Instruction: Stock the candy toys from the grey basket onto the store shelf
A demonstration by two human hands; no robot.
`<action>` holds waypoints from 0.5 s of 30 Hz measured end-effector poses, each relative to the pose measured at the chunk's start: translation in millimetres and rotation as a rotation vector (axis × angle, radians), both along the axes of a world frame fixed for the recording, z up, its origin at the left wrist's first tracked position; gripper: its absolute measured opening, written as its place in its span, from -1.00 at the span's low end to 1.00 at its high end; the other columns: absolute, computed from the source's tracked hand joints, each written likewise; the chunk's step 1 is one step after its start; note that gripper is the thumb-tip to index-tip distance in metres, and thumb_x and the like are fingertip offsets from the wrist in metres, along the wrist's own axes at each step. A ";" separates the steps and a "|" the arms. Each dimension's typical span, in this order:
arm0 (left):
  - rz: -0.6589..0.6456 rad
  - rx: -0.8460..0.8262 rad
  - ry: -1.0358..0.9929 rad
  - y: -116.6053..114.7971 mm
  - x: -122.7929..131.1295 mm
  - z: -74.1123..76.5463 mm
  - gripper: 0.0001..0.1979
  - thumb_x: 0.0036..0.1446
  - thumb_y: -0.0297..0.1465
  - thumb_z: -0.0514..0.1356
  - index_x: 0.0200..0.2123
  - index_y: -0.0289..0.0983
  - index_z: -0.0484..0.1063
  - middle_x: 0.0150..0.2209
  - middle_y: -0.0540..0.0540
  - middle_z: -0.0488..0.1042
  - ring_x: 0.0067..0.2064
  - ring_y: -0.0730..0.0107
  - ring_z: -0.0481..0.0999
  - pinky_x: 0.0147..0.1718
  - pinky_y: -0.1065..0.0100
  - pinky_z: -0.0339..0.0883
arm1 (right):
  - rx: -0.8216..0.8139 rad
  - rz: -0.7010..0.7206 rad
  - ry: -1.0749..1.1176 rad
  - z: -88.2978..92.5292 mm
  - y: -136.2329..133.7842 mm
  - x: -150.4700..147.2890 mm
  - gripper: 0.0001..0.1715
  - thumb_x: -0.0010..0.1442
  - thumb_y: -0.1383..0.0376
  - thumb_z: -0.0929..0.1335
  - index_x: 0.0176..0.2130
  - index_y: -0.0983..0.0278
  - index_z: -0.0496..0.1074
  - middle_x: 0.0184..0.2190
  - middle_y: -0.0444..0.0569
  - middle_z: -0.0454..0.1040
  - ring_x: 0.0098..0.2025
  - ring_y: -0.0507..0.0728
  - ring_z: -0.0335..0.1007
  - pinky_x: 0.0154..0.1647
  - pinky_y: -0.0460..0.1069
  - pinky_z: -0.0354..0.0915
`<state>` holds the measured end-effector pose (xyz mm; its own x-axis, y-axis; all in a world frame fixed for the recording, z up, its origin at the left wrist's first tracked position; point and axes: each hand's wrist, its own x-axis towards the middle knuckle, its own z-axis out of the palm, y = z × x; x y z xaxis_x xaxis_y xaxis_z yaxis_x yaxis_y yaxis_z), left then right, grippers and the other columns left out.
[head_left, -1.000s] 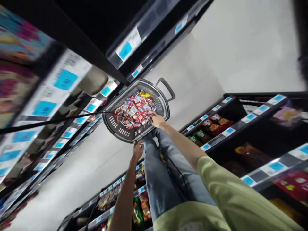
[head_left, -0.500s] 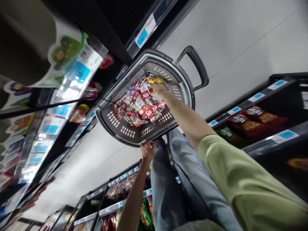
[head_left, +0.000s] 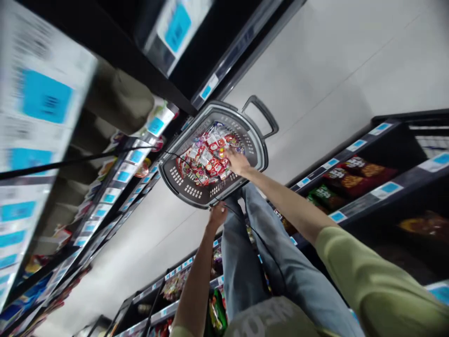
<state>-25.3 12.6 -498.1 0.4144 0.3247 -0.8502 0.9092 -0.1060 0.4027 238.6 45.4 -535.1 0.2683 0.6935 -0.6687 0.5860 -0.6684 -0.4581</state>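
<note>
A dark grey basket [head_left: 168, 180] with a raised black handle [head_left: 264, 112] holds a heap of small wrapped candies [head_left: 205, 161], mostly red and white. Inside it, at the right of the heap, is my right hand [head_left: 236, 161], its fingers bent around a small yellow and red piece. My left hand [head_left: 218, 213] is closed at the basket's near rim, with a thin black cable passing by it. What the left fingers grip is too small to make out.
Shelves with blue and white price labels [head_left: 47, 96] run along the left. On the right, a dark low shelf [head_left: 382, 189] bears red and green snack bags [head_left: 358, 173]. Grey floor [head_left: 333, 56] shows beyond the basket. My legs in jeans [head_left: 242, 252] stand below it.
The basket appears smaller and lower in view. My right hand has moved from the far end of the candies toward their near right side. My left hand stays at the near rim.
</note>
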 end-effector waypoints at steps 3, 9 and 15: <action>-0.052 -0.002 -0.009 -3.8 10.4 37.3 -0.74 0.21 -0.52 0.17 -0.05 -0.29 0.53 -0.29 -0.16 0.63 -0.22 0.19 0.62 -0.07 0.17 0.47 | 0.022 -0.059 0.111 54.1 -32.3 -24.6 -0.58 0.30 0.46 0.28 0.12 0.27 0.43 0.16 0.13 0.44 -0.01 0.20 0.49 0.11 0.05 0.35; 0.025 0.052 -0.065 -17.8 23.7 131.6 -0.58 0.17 -0.52 0.18 0.12 -0.28 0.41 0.10 -0.27 0.49 0.06 0.16 0.54 0.15 0.12 0.37 | 0.000 -0.032 0.241 181.3 -91.0 -70.8 -0.59 0.31 0.48 0.27 0.05 0.27 0.54 0.17 0.08 0.52 0.11 0.17 0.50 0.18 0.00 0.34; 0.169 0.090 -0.138 -41.1 15.6 229.8 -0.47 0.02 -0.54 0.21 0.12 -0.29 0.39 0.19 -0.32 0.40 0.20 0.02 0.45 0.23 0.06 0.31 | 0.101 -0.017 0.337 295.9 -119.6 -89.6 -0.54 0.23 0.51 0.25 -0.10 0.19 0.64 0.04 -0.03 0.62 0.05 0.12 0.56 0.15 -0.02 0.37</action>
